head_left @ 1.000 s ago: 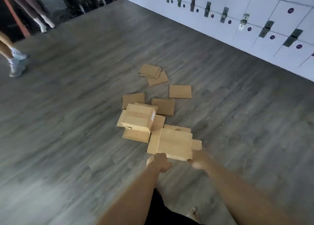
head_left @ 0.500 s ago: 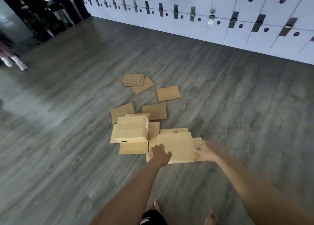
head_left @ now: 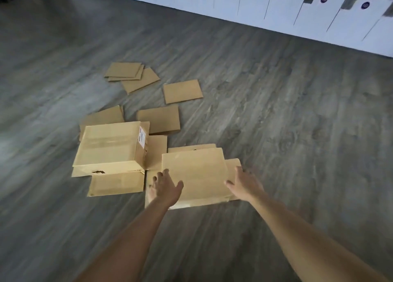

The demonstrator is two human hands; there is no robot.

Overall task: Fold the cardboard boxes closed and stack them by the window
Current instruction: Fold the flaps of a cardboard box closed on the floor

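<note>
Head view: we reach our left hand (head_left: 167, 187) and right hand (head_left: 244, 182) down to a flat box (head_left: 195, 173) on the floor (head_left: 297, 132). Our fingers (head_left: 239, 172) are spread wide on its two sides, gripping nothing. A taped box (head_left: 110, 145) sits just beside it.

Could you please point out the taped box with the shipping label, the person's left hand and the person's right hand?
taped box (head_left: 110, 143): head view, top face.
left hand (head_left: 165, 188): head view, back of hand.
right hand (head_left: 244, 182): head view, back of hand.
</note>
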